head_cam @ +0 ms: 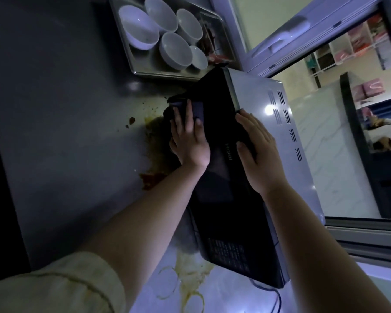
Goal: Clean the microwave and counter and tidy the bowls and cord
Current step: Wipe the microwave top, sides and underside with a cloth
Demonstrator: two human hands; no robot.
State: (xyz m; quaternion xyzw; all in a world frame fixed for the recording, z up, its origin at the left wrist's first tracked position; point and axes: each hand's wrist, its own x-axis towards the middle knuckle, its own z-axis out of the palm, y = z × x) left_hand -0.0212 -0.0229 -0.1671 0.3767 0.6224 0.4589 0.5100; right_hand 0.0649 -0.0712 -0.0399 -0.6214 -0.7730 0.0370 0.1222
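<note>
A microwave (269,123) with a black glass door and silver casing stands on the counter (66,132). My left hand (189,136) presses a dark cloth (195,108) flat against the left part of the door, fingers straight. My right hand (256,150) rests on the top front edge of the microwave, thumb on the door. Several white bowls (167,32) sit in a metal tray (140,71) at the back. A dark cord (273,294) trails from under the microwave's near end.
Brown and yellow stains (154,141) and a red smear (150,179) mark the counter left of the microwave, with ring-shaped stains (183,281) nearer me. An open window (348,132) lies right of the microwave.
</note>
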